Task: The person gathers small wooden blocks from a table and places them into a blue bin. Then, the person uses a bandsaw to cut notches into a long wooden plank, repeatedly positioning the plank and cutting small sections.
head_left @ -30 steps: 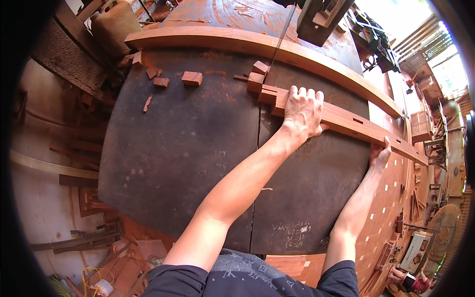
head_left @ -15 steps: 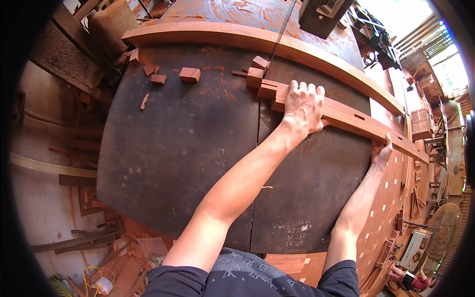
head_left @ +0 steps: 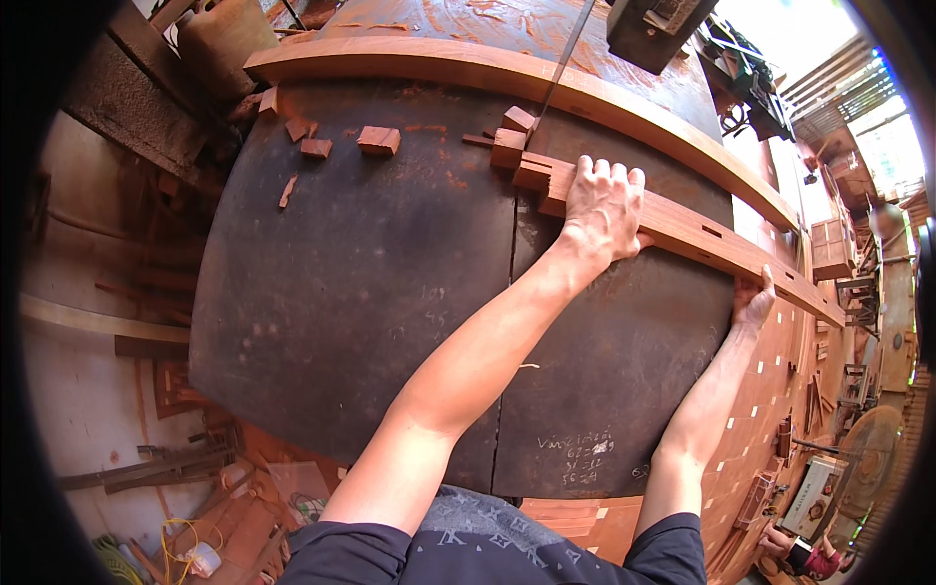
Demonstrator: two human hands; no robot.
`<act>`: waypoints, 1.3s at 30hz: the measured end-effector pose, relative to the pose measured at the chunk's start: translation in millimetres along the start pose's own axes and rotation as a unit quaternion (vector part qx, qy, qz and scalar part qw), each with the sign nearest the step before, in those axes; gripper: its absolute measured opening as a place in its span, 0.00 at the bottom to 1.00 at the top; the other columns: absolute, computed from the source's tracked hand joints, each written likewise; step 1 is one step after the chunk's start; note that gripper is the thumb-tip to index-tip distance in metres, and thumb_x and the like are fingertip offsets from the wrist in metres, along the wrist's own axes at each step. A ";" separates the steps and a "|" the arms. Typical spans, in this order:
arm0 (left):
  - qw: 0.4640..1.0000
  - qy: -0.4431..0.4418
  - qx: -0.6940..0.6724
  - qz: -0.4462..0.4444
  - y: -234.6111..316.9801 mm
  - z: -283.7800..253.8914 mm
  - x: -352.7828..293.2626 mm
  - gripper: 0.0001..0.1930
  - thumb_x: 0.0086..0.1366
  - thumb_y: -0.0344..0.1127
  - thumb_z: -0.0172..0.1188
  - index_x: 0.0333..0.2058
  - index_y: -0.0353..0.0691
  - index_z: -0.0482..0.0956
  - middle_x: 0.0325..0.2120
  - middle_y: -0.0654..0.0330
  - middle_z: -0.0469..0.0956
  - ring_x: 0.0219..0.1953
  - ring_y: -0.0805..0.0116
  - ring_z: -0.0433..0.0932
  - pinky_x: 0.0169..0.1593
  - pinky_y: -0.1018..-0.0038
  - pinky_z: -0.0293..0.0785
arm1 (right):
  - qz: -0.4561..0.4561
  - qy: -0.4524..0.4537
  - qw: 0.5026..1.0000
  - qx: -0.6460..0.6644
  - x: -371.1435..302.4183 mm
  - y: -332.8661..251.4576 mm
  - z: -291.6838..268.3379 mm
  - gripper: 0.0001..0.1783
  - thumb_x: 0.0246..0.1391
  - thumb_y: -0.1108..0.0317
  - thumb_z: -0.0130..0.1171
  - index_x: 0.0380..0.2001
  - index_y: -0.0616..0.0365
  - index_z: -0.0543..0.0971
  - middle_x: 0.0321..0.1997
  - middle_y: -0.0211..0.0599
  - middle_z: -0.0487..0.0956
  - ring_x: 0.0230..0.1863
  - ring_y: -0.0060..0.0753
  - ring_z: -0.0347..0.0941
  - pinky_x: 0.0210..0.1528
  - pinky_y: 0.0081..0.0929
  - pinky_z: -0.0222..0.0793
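Observation:
A long reddish wooden beam (head_left: 682, 229) lies slantwise over a dark saw table (head_left: 390, 283). Stepped cuts shape its left end, and small slots mark its face. My left hand (head_left: 603, 210) is closed over the beam close to the stepped end. Farther right, my right hand (head_left: 754, 295) grips the same beam by its near side. A thin band saw blade (head_left: 566, 57) comes down beside the beam's left end. Two small wood blocks, one in front (head_left: 507, 148) and one behind (head_left: 518, 119), sit by the blade; whether the front one is joined to the beam, I cannot tell.
Behind the blade, a long wooden rail (head_left: 409, 60) crosses the table. Several offcuts, among them a larger block (head_left: 378, 140), lie at the far left. A dark machine housing (head_left: 655, 29) hangs above. Scrap wood (head_left: 229, 526) covers the floor at lower left; a person (head_left: 814, 558) is at lower right.
The view has shifted slightly. Both hands keep their grip on the beam, and its end stays beside the blade with little visible movement.

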State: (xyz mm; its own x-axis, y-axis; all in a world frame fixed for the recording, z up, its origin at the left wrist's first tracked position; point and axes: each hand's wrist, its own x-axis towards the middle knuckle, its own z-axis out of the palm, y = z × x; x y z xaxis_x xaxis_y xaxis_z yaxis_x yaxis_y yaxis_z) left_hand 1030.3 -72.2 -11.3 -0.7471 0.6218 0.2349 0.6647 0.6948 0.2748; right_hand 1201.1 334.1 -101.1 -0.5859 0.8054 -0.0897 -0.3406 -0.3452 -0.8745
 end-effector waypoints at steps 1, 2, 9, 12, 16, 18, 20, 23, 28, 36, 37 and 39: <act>1.000 -0.002 0.003 -0.001 -0.8 -0.4 -0.4 0.41 0.50 0.66 0.77 0.51 0.38 0.79 0.44 0.51 0.83 0.51 0.56 0.82 0.60 0.58 0.69 | 0.001 0.000 1.000 -0.002 -1.5 0.6 2.8 0.19 0.67 0.63 0.64 0.56 0.62 0.78 0.53 0.42 0.84 0.54 0.39 0.82 0.59 0.44 0.82; 1.000 -0.003 0.006 -0.002 -1.2 -0.7 -0.5 0.41 0.50 0.67 0.77 0.52 0.38 0.79 0.44 0.51 0.83 0.51 0.56 0.82 0.60 0.58 0.69 | 0.001 0.000 1.000 -0.005 -1.1 0.1 3.0 0.19 0.67 0.63 0.64 0.56 0.61 0.78 0.53 0.42 0.84 0.54 0.39 0.82 0.59 0.44 0.82; 1.000 0.002 0.001 0.005 -0.7 -0.2 0.1 0.41 0.51 0.66 0.77 0.52 0.39 0.79 0.45 0.51 0.83 0.51 0.56 0.82 0.59 0.58 0.70 | -0.004 0.001 1.000 -0.011 3.6 -4.5 -6.9 0.19 0.67 0.63 0.63 0.56 0.61 0.77 0.53 0.42 0.84 0.54 0.40 0.82 0.59 0.46 0.82; 1.000 0.007 0.005 0.006 -3.9 0.2 -0.5 0.41 0.51 0.66 0.77 0.51 0.39 0.79 0.45 0.51 0.84 0.51 0.56 0.83 0.59 0.58 0.70 | -0.006 -0.003 1.000 -0.007 -9.0 -1.6 10.6 0.19 0.66 0.64 0.62 0.56 0.61 0.77 0.53 0.43 0.84 0.54 0.40 0.82 0.59 0.46 0.82; 1.000 -0.001 0.002 0.014 -2.8 -1.0 1.0 0.40 0.51 0.66 0.78 0.51 0.39 0.79 0.44 0.52 0.84 0.51 0.56 0.83 0.59 0.58 0.70 | -0.008 0.002 1.000 0.003 -14.7 -4.9 11.8 0.19 0.66 0.63 0.62 0.56 0.61 0.77 0.54 0.43 0.84 0.55 0.41 0.82 0.59 0.47 0.81; 1.000 0.000 0.004 0.014 -4.2 -0.3 1.3 0.40 0.50 0.66 0.78 0.51 0.39 0.79 0.44 0.52 0.84 0.50 0.56 0.83 0.58 0.58 0.70 | -0.009 0.003 1.000 0.002 -17.1 -3.4 17.5 0.20 0.66 0.63 0.62 0.56 0.61 0.77 0.55 0.44 0.83 0.56 0.41 0.81 0.60 0.47 0.81; 1.000 0.000 0.002 0.015 -5.0 -0.1 1.3 0.41 0.50 0.66 0.78 0.51 0.39 0.79 0.44 0.52 0.84 0.51 0.56 0.83 0.59 0.58 0.70 | -0.015 0.009 1.000 -0.007 -19.6 -3.6 21.0 0.20 0.66 0.63 0.62 0.57 0.62 0.77 0.56 0.45 0.83 0.57 0.41 0.80 0.61 0.48 0.80; 1.000 0.002 0.001 0.016 -4.8 -0.3 1.0 0.41 0.50 0.67 0.78 0.52 0.39 0.79 0.45 0.52 0.84 0.51 0.57 0.83 0.59 0.58 0.70 | -0.015 0.014 1.000 -0.010 -22.2 -4.1 24.8 0.21 0.65 0.63 0.61 0.57 0.62 0.77 0.56 0.44 0.83 0.58 0.42 0.80 0.62 0.49 0.79; 1.000 -0.005 0.009 0.022 -4.9 -0.3 1.0 0.43 0.51 0.68 0.76 0.53 0.39 0.79 0.46 0.53 0.84 0.52 0.57 0.82 0.61 0.57 0.69 | -0.012 0.026 0.999 -0.016 -22.7 -4.9 23.7 0.21 0.65 0.61 0.60 0.56 0.62 0.78 0.56 0.44 0.83 0.58 0.44 0.80 0.62 0.49 0.79; 0.999 -0.006 0.015 0.030 -6.9 0.1 1.3 0.43 0.52 0.69 0.75 0.54 0.38 0.79 0.46 0.53 0.83 0.53 0.57 0.81 0.61 0.57 0.68 | -0.012 0.028 0.999 -0.020 -28.2 -5.0 29.9 0.21 0.63 0.61 0.60 0.55 0.60 0.79 0.55 0.44 0.83 0.57 0.44 0.80 0.61 0.48 0.79; 0.999 -0.009 0.016 0.029 -7.2 -0.1 1.2 0.43 0.52 0.69 0.75 0.54 0.38 0.79 0.46 0.53 0.83 0.54 0.57 0.81 0.61 0.57 0.68 | -0.014 0.031 0.999 -0.020 -29.1 -3.7 31.6 0.21 0.63 0.61 0.60 0.55 0.60 0.79 0.55 0.44 0.83 0.57 0.44 0.80 0.60 0.48 0.79; 0.999 -0.012 0.018 0.030 -7.3 -1.2 1.3 0.43 0.52 0.69 0.76 0.54 0.38 0.79 0.46 0.53 0.83 0.54 0.57 0.81 0.61 0.57 0.68 | -0.016 0.032 0.999 -0.019 -30.7 -3.9 33.6 0.22 0.63 0.61 0.59 0.56 0.60 0.78 0.55 0.43 0.83 0.57 0.44 0.80 0.60 0.48 0.80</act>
State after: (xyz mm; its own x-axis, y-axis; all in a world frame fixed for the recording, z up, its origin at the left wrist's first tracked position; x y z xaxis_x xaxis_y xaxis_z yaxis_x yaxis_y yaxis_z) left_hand 1024.5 -76.9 -11.9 -0.7065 0.6704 0.2267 0.7077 0.6692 0.2264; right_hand 1195.7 294.5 -78.8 -0.5265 0.8453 -0.0909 -0.3297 -0.3015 -0.8947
